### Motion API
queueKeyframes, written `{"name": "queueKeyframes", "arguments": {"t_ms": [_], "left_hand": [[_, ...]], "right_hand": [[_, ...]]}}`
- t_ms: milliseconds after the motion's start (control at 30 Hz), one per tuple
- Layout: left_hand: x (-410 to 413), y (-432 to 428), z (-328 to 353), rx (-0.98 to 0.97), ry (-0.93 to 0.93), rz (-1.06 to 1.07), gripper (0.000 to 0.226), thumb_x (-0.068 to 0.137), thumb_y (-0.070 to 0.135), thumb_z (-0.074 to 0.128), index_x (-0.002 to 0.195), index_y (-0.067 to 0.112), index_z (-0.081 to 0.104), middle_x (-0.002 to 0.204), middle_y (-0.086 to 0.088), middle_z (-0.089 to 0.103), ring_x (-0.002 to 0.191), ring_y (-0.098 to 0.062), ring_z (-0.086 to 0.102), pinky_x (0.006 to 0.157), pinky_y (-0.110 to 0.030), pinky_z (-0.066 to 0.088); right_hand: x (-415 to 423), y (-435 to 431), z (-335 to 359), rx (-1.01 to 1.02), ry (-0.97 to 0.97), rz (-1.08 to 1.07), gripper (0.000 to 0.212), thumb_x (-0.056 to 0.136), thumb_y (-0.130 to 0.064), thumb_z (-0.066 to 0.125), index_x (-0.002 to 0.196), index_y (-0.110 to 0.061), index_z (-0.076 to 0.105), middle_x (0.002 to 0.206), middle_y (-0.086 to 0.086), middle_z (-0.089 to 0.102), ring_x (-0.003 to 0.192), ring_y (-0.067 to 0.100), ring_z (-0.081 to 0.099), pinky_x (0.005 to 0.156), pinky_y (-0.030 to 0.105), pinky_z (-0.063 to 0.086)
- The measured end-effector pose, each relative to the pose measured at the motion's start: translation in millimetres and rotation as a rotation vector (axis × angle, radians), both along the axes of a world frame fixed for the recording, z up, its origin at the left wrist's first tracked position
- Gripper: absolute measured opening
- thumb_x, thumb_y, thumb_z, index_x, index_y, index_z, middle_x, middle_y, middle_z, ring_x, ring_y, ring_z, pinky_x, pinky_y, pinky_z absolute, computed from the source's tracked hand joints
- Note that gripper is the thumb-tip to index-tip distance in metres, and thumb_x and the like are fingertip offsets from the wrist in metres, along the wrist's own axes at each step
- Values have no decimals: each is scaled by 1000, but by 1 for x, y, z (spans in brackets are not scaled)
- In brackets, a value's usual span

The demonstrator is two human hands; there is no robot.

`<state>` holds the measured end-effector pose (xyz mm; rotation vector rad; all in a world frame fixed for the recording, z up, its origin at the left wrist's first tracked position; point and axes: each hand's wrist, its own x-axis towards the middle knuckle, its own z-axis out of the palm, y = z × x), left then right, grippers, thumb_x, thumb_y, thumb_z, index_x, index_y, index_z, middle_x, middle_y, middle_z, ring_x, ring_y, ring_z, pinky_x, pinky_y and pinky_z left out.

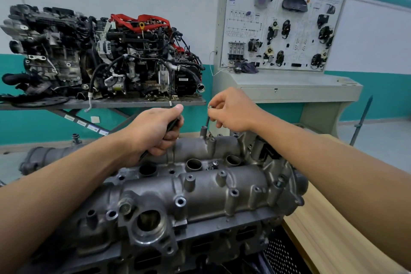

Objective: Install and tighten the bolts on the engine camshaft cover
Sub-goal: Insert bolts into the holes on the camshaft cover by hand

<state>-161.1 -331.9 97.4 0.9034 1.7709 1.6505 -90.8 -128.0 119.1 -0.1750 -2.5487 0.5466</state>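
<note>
The grey cast camshaft cover (200,193) fills the lower middle of the head view, with several open bolt holes and round ports along its top. My left hand (155,131) grips several dark bolts (172,125) in its fist above the cover's far edge. My right hand (231,113) pinches the head of one long dark bolt (207,121), which hangs upright just above a raised boss (203,132) at the cover's far side. One bolt head (214,163) sits between two of the round ports.
A complete engine (100,55) with red straps stands on a metal table at the back left. A grey training board (280,26) with car parts stands at the back right. A wooden bench top (329,229) lies to the right of the cover.
</note>
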Motion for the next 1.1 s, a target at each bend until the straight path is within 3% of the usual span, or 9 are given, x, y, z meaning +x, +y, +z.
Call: {"name": "queueKeyframes", "arguments": {"t_ms": [200,367,500,567,667,733,867,1033,1100], "left_hand": [[2,0,1,-5,19,5,39,104,46,41,78,18,50,51,2,31,36,-8,21,36,-10,18],[5,0,2,-12,38,18,39,105,45,40,78,18,49,50,2,31,37,-8,20,36,-10,17],[6,-1,2,-13,41,13,39,105,44,39,78,18,49,50,3,30,36,-7,20,37,-9,16],[7,-1,2,-15,43,13,39,105,45,39,78,18,49,50,3,31,37,-8,20,37,-10,16],[7,-1,2,-15,50,16,38,105,44,40,79,18,49,50,3,31,37,-8,20,36,-11,16],[7,-1,2,-12,46,11,38,105,44,40,78,18,49,50,3,31,36,-7,20,36,-11,16],[7,-1,2,-4,36,-2,38,105,44,41,78,18,49,50,2,31,36,-7,21,36,-9,17],[7,0,2,-8,46,0,39,105,44,41,78,18,50,51,2,31,36,-7,21,35,-10,17],[7,0,2,-7,41,1,39,104,45,41,78,18,50,51,2,31,37,-8,21,35,-10,18]], "right_hand": [[0,0,-1,40,12,2,23,85,-8,58,86,12,68,63,15,71,52,4,68,48,18,54],[2,0,-3,20,-63,58,18,85,-6,59,85,9,69,67,15,72,57,6,71,56,30,60],[5,-2,-4,223,-280,87,28,83,-2,56,99,-9,77,89,5,78,84,15,71,77,28,57],[7,-1,-2,158,-362,97,50,81,7,47,121,-13,71,108,1,76,86,5,68,79,16,55],[8,0,1,166,-381,131,72,79,14,34,139,-18,56,119,-7,64,84,-8,54,62,-5,36],[8,-2,0,230,-412,132,64,80,12,35,130,-17,63,114,-4,66,84,-5,57,64,-1,38],[7,2,0,333,-343,-50,41,82,8,44,99,-11,77,99,4,73,96,22,67,73,23,44],[9,3,0,175,-382,162,54,87,10,44,128,-19,64,113,-7,68,79,-12,59,71,7,44],[5,5,-1,204,-378,184,42,91,3,54,127,-16,66,115,-1,71,80,-9,61,75,8,47]]}}
